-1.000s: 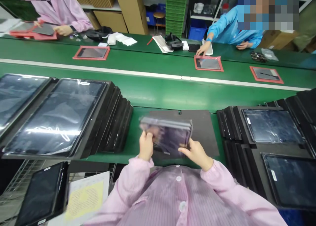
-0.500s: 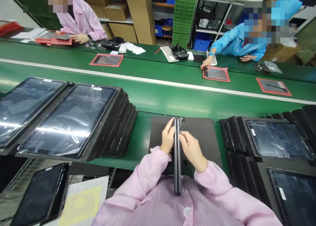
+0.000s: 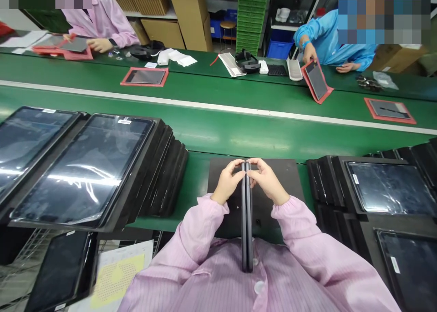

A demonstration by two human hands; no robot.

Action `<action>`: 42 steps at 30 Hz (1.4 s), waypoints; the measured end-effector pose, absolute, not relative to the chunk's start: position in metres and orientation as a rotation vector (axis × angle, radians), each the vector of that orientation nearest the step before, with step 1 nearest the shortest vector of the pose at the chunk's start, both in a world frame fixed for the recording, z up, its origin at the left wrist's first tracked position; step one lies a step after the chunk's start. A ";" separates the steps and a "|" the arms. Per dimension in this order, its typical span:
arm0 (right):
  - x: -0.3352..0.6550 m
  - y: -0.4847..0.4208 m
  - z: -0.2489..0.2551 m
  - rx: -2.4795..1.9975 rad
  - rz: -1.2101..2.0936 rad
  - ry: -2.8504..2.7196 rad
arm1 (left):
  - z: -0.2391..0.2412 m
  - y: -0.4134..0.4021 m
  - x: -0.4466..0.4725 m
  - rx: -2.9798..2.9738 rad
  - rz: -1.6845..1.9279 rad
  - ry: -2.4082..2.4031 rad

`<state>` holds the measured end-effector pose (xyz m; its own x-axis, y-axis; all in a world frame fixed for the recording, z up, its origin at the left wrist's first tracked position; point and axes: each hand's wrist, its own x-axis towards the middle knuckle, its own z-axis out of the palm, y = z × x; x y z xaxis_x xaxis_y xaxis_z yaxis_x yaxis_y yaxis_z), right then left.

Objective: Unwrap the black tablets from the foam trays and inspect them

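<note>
Two slim dark tablets (image 3: 246,221) stand on edge, side by side, over a dark mat (image 3: 218,184) and close to my chest. My left hand (image 3: 227,182) grips their far end from the left, thumb and fingers closed on it. From the other side, my right hand (image 3: 268,181) holds the same far end, its thumb bent toward the seam between the two. Only the narrow edges of the pair face me, so their screens are hidden.
Film-covered tablets (image 3: 92,166) lie on black foam stacks at left; more tablets (image 3: 392,187) lie at right. A green conveyor (image 3: 218,132) runs across, with red-sleeved panels (image 3: 145,77). Beyond it, a co-worker in blue (image 3: 309,52) lifts one; another in pink (image 3: 99,43) handles sheets.
My right hand has moved up to the far end of the tablets, level with my left hand. The co-worker in blue has lifted and tilted a red-sleeved panel.
</note>
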<state>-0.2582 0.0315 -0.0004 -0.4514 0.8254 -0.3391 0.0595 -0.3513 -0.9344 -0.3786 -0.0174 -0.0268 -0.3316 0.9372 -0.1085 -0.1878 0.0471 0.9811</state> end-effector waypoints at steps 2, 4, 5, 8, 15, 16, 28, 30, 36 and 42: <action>-0.258 0.032 0.000 -1.171 1.890 -1.329 | -0.026 -0.018 -0.380 0.838 1.469 1.339; -0.258 0.033 0.001 -1.149 1.923 -1.329 | -0.025 -0.019 -0.380 0.841 1.462 1.325; -0.258 0.033 0.001 -1.144 1.934 -1.333 | -0.025 -0.019 -0.380 0.839 1.457 1.319; -0.258 0.033 -0.001 -1.143 1.938 -1.356 | -0.026 -0.019 -0.381 0.831 1.443 1.312; -0.250 0.034 0.000 -1.096 2.033 -1.435 | -0.033 -0.024 -0.387 0.871 1.405 1.172; -0.249 0.034 0.000 -1.091 2.036 -1.453 | -0.034 -0.025 -0.388 0.875 1.399 1.154; -0.247 0.033 -0.003 -1.084 1.990 -1.496 | -0.039 -0.030 -0.390 1.030 1.345 1.183; -0.247 0.032 -0.003 -1.085 1.980 -1.501 | -0.039 -0.031 -0.390 1.043 1.342 1.195; -0.246 0.032 -0.001 -1.099 1.953 -1.527 | -0.041 -0.031 -0.388 1.069 1.348 1.216; -0.240 0.031 0.000 -1.049 1.961 -1.641 | -0.044 -0.034 -0.389 1.121 1.314 1.090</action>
<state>-0.2400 0.0314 0.0000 -0.6514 0.6966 -0.3005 0.1732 -0.2491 -0.9529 -0.3893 -0.0344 -0.0436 -0.0167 0.9991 0.0380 -0.1472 -0.0400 0.9883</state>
